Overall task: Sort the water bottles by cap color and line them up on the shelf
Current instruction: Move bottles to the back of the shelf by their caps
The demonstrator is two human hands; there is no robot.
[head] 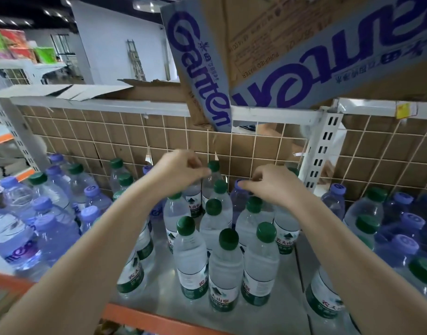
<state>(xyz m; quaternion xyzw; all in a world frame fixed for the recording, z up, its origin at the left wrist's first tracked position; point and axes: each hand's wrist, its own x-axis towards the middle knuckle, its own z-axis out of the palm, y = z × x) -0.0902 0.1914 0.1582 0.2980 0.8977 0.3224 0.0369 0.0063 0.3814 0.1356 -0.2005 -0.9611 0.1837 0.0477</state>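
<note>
Two hands pinch bottle caps.

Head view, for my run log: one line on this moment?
left hand pinches green cap | right hand pinches purple cap | shelf

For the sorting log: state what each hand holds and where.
Left hand pinches a green-capped bottle at its cap; right hand pinches a purple-capped bottle at its cap.

even overhead light, soft blur, strong wide-angle bending at edges
</note>
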